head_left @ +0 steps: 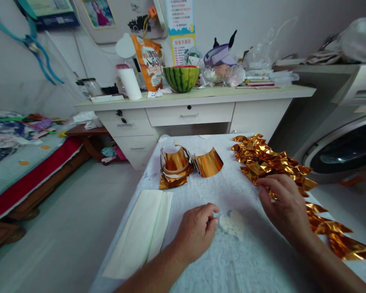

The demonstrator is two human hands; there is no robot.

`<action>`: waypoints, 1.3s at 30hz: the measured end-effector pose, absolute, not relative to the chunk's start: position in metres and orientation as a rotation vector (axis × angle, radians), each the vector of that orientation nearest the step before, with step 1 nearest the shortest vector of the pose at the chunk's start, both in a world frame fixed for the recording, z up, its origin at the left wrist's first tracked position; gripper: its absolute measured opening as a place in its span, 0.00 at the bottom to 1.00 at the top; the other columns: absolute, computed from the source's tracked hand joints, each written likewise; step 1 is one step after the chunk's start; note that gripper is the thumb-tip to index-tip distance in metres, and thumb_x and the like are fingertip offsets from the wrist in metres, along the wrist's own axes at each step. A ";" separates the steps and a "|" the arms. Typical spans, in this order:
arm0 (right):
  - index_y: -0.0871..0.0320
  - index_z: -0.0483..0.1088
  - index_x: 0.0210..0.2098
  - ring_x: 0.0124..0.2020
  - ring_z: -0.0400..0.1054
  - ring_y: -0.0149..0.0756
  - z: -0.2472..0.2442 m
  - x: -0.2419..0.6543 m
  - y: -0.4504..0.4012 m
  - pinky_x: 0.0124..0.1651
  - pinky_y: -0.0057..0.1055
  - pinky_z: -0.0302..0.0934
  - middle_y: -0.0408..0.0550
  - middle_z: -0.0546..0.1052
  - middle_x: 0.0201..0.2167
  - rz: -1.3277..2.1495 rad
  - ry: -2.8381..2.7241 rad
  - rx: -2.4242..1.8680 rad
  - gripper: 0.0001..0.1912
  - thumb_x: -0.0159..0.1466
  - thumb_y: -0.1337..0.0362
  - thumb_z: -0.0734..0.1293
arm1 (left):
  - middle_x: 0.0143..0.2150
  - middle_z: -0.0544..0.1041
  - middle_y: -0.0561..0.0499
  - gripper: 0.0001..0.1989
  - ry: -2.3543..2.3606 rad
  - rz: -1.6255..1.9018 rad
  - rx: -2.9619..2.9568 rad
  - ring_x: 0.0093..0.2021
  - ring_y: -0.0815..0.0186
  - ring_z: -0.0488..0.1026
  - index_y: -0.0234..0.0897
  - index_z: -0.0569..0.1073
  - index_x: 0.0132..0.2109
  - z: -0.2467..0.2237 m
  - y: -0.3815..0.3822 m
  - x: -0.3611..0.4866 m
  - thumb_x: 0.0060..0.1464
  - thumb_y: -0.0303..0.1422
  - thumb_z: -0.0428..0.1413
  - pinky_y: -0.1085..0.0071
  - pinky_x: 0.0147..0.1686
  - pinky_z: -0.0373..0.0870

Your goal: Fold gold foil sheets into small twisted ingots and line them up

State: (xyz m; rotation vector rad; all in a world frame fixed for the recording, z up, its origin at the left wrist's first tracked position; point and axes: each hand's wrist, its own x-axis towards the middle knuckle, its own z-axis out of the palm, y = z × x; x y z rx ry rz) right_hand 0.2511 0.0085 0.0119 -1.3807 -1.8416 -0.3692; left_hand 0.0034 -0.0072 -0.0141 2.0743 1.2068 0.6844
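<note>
My left hand [198, 230] rests above the middle of the cloth-covered table [228, 264], fingers loosely curled, thumb and index apart with nothing between them. At the left edge of the folded golden foil pieces [268, 158] is my right hand [282, 203], its thumb and index a little apart and its other fingers partly hidden; I see nothing held. Curved golden sheets lie farther back, in a stack [175, 162] and a separate smaller batch [209, 162]. Pale folded paper [137, 232] lies flat left of my left hand.
Behind the table stands a white desk [189, 114] with a cut watermelon [181, 78], an orange pouch [148, 63] and a white roll [130, 84]. A washing machine [338, 110] is at the right, a bed [33, 162] at the left.
</note>
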 end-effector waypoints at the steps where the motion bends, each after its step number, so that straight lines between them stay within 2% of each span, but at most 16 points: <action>1: 0.58 0.71 0.36 0.38 0.68 0.42 0.009 0.247 0.009 0.41 0.39 0.64 0.52 0.73 0.35 -0.282 -1.902 -1.368 0.07 0.64 0.66 0.61 | 0.33 0.78 0.53 0.10 1.208 0.689 2.067 0.34 0.66 0.75 0.38 0.73 0.44 -0.014 -0.007 0.003 0.56 0.25 0.52 0.72 0.37 0.66; 6: 0.57 0.70 0.32 0.32 0.69 0.38 0.002 0.229 0.018 0.36 0.33 0.63 0.49 0.74 0.31 0.192 -2.132 -1.445 0.09 0.64 0.66 0.60 | 0.32 0.77 0.54 0.08 1.213 0.687 2.048 0.33 0.66 0.74 0.38 0.74 0.40 -0.012 -0.006 0.002 0.55 0.24 0.52 0.73 0.35 0.64; 9: 0.56 0.71 0.31 0.30 0.69 0.35 0.006 0.217 0.029 0.34 0.30 0.61 0.47 0.74 0.31 0.348 -2.169 -1.495 0.08 0.62 0.67 0.60 | 0.32 0.77 0.54 0.08 1.213 0.683 2.047 0.33 0.67 0.73 0.38 0.74 0.39 -0.010 -0.006 0.003 0.55 0.24 0.52 0.73 0.34 0.64; 11: 0.56 0.71 0.30 0.31 0.68 0.35 0.006 0.209 0.040 0.35 0.30 0.60 0.46 0.74 0.31 0.333 -2.098 -1.544 0.07 0.60 0.67 0.62 | 0.32 0.76 0.54 0.08 1.212 0.687 2.046 0.33 0.67 0.73 0.38 0.74 0.38 -0.010 -0.006 0.003 0.55 0.23 0.52 0.73 0.34 0.63; 14: 0.57 0.71 0.36 0.35 0.69 0.38 0.000 0.200 0.060 0.37 0.31 0.59 0.48 0.74 0.34 0.248 -1.945 -1.651 0.07 0.61 0.64 0.63 | 0.31 0.76 0.54 0.08 1.215 0.692 2.036 0.33 0.67 0.72 0.38 0.74 0.37 -0.010 -0.005 0.003 0.54 0.23 0.52 0.74 0.34 0.63; 16: 0.58 0.70 0.38 0.33 0.68 0.39 -0.006 0.196 0.074 0.35 0.31 0.58 0.48 0.73 0.32 0.205 -1.808 -1.744 0.10 0.61 0.60 0.64 | 0.31 0.76 0.54 0.08 1.212 0.697 2.031 0.33 0.67 0.72 0.38 0.74 0.37 -0.011 -0.005 0.003 0.54 0.23 0.52 0.74 0.34 0.63; 22: 0.57 0.71 0.27 0.29 0.68 0.38 -0.017 0.189 0.104 0.31 0.30 0.55 0.48 0.75 0.27 0.200 -1.619 -1.873 0.15 0.60 0.51 0.65 | 0.31 0.76 0.54 0.08 1.203 0.711 2.035 0.32 0.68 0.72 0.38 0.74 0.36 -0.015 -0.006 0.001 0.54 0.23 0.52 0.74 0.33 0.62; 27: 0.57 0.72 0.23 0.28 0.69 0.40 -0.019 0.188 0.114 0.31 0.31 0.55 0.50 0.77 0.24 0.182 -1.591 -1.919 0.16 0.62 0.55 0.64 | 0.30 0.75 0.54 0.08 1.183 0.717 2.042 0.32 0.68 0.71 0.38 0.73 0.36 -0.015 -0.006 0.001 0.54 0.23 0.51 0.74 0.33 0.61; 39: 0.59 0.77 0.28 0.33 0.73 0.44 -0.020 0.190 0.111 0.35 0.33 0.59 0.55 0.81 0.30 0.216 -1.599 -1.910 0.12 0.60 0.63 0.63 | 0.31 0.74 0.54 0.07 1.173 0.706 2.077 0.33 0.68 0.71 0.38 0.72 0.36 -0.016 -0.005 0.001 0.55 0.23 0.51 0.73 0.35 0.61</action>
